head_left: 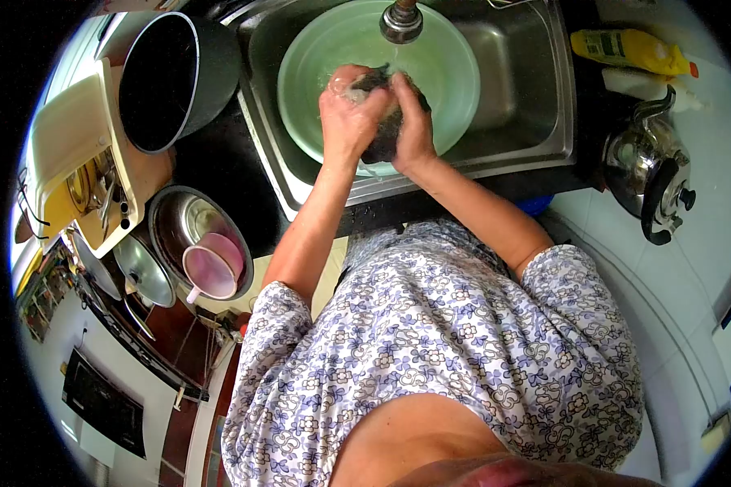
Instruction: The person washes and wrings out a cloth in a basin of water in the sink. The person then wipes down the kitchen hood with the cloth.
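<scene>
Over the pale green basin, my left hand and my right hand press together around a dark, wet, bunched thing that looks like a cloth. Its dark grey ends stick out above and below my fingers, and a lighter patch shows between them. Both hands are closed on it; the fingertips are partly hidden. Just above them is the metal tap head, with a thin stream of water under it. Water drips from the bottom of the bunch. The basin stands in the steel sink.
At the left stand a large dark pot, a cream dish rack and a metal bowl holding a pink cup. On the right are a yellow bottle and a steel kettle.
</scene>
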A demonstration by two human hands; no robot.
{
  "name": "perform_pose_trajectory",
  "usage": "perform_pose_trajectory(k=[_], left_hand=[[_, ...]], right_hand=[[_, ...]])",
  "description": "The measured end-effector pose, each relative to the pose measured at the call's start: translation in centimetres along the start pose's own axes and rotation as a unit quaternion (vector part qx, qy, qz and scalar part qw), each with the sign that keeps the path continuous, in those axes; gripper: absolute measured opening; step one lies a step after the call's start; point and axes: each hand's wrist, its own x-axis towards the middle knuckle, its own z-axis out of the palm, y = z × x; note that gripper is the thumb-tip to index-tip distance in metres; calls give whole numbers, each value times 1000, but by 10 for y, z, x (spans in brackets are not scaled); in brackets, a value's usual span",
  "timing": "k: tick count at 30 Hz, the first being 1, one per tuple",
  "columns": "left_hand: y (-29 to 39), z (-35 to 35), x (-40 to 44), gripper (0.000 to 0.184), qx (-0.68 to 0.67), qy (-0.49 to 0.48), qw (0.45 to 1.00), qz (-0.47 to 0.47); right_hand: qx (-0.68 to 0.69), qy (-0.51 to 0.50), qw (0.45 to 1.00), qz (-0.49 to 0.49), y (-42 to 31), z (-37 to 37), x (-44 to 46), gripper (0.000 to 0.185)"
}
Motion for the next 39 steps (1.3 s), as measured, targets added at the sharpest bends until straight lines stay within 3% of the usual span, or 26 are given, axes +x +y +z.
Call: perform_pose_trajectory(k=[2,4,7,8,11,14,16,17,19,20,21,23,25,27,28,30,33,35,37,39], left_hand=[[6,0,4,19,124,-30,983,130],[9,1,7,24,160,-79,976,126],[17,3,9,26,207,-124,961,135],[20,4,11,26,209,-136,958,140],[11,5,13,22,216,-136,950,179],[-3,0,8,29,208,-130,959,144],[-32,-3,3,38,127,-96,982,103],[-35,-7,-2,44,8,-101,995,26],[-38,-18,-15,55,-209,-144,959,-124],[-45,-23,-18,62,-295,-170,918,-204],[-47,-25,-22,61,-350,-150,891,-246],[-48,-27,-28,60,-456,-110,823,-321],[-48,-30,-30,52,-501,-80,798,-325],[-49,-32,-31,47,-501,-45,801,-323],[-30,-32,-33,38,-573,-2,749,-333],[-33,-22,-35,31,-540,28,791,-287],[-6,-7,-36,16,-394,106,882,-237],[-18,2,-31,17,-315,94,929,-168],[-8,3,-26,19,-190,71,975,-89],[-5,6,-20,23,-60,62,996,9]], right_hand=[[132,-20,987,92,1,0,2,31],[211,-35,962,168,4,-4,6,32],[250,-160,921,252,3,-13,21,28],[228,-132,929,261,3,-13,23,26],[237,-216,903,285,18,-30,39,28],[9,-280,928,247,35,-69,64,30],[-34,-172,957,233,16,-51,59,26],[-56,-117,965,226,6,-42,57,27],[-143,-129,972,131,-13,-33,50,27],[-254,-196,944,72,-25,-28,45,24],[-338,-239,909,-48,-24,-27,40,25],[-477,-310,771,-286,-21,-20,30,26],[-507,-337,712,-349,-34,6,1,39],[-462,-340,725,-381,-37,19,-15,46],[-467,-327,719,-397,-35,20,-16,47],[-478,-297,703,-434,-32,20,-15,48],[-384,-249,791,-406,-13,9,-9,42],[-340,-163,822,-427,-8,16,-14,28],[-276,-68,915,-287,1,12,-18,25],[-253,16,934,-253,5,8,-14,31]])
